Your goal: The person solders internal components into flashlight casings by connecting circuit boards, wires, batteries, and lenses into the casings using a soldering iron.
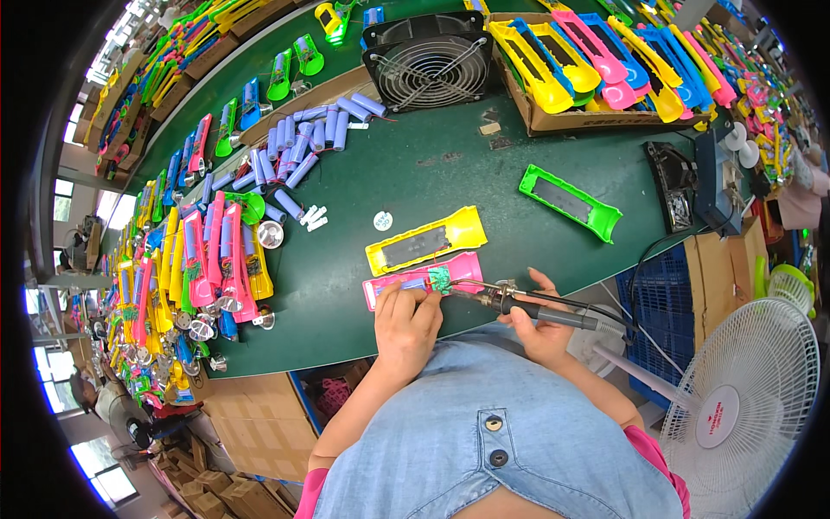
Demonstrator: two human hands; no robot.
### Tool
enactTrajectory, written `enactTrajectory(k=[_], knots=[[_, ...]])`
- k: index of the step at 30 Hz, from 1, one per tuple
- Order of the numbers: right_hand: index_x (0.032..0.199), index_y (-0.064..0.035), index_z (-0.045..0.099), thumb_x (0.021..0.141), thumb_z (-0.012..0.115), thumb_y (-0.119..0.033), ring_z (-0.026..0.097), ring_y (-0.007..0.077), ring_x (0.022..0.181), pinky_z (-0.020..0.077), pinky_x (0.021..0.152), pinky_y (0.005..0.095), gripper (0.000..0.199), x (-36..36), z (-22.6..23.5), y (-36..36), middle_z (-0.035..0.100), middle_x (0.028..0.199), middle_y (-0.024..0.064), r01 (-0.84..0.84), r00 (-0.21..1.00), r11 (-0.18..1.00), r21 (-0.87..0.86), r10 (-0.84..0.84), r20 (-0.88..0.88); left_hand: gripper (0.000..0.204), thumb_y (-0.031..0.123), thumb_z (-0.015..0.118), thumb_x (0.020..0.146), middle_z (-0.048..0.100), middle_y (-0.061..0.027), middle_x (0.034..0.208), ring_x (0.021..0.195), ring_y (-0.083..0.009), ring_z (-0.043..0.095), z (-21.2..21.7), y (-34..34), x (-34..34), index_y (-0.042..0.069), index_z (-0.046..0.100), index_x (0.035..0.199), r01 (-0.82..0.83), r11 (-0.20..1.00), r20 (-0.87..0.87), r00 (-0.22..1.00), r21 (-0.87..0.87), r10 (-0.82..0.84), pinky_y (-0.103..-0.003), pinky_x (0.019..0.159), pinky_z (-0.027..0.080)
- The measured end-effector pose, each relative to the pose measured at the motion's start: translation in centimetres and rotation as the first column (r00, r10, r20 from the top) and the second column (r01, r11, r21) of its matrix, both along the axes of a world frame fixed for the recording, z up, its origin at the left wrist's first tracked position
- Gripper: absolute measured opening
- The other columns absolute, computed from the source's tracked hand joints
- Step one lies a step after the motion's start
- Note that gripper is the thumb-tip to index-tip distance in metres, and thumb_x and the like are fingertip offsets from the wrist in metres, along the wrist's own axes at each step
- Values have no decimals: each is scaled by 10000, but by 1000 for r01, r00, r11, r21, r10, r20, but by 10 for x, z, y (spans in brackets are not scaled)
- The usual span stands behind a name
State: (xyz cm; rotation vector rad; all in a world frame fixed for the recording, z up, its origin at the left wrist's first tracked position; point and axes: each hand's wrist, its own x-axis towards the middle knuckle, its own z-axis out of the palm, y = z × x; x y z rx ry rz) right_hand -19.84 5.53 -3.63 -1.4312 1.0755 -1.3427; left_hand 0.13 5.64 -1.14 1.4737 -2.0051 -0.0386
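Note:
My left hand point(406, 324) presses down on a pink plastic torch shell point(462, 270) that lies on the green table point(406, 173), fingers by a lilac battery and a small green circuit board point(439, 278). My right hand point(540, 329) grips a black soldering iron point(536, 311) whose tip points left at the circuit board. A yellow torch shell point(428, 240) lies just behind the pink one.
A green shell point(571, 202) lies to the right. Loose lilac batteries point(298, 151) and rows of coloured shells point(216, 259) fill the left. A black fan point(428, 59) and a cardboard box of coloured shells point(596, 65) stand at the back. A white fan point(743, 398) is at my right.

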Motion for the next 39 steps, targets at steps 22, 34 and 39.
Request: enactTrajectory(k=[22, 34, 39], knots=[[1197, -27, 418, 664, 725, -47, 407, 331, 1195, 277, 1010, 466, 616, -79, 24, -69, 525, 1166, 162, 218, 617, 892, -397, -441, -652, 326, -15, 533, 669, 532, -159, 859, 752, -326, 547, 7, -64, 57, 58, 619, 974, -310, 864, 172, 950, 397, 263, -399, 682, 460], [1139, -49, 471, 600, 716, -10, 535, 334, 915, 434, 794, 377, 593, -49, 14, -82, 556, 999, 152, 188, 712, 915, -358, -378, -591, 464, 141, 757, 638, 520, -168, 1112, 1020, -349, 476, -19, 5, 68, 62, 396, 920, 82, 986, -147, 987, 146, -61, -440, 877, 347], [1150, -41, 460, 576, 774, -128, 505, 356, 981, 405, 857, 429, 660, -61, -2, -82, 533, 1041, 172, 168, 712, 914, -368, -371, -597, 421, 213, 784, 611, 537, -139, 1009, 919, -321, 478, 75, -62, 112, 66, 452, 825, 175, 965, 27, 983, 196, -184, -414, 779, 355]])
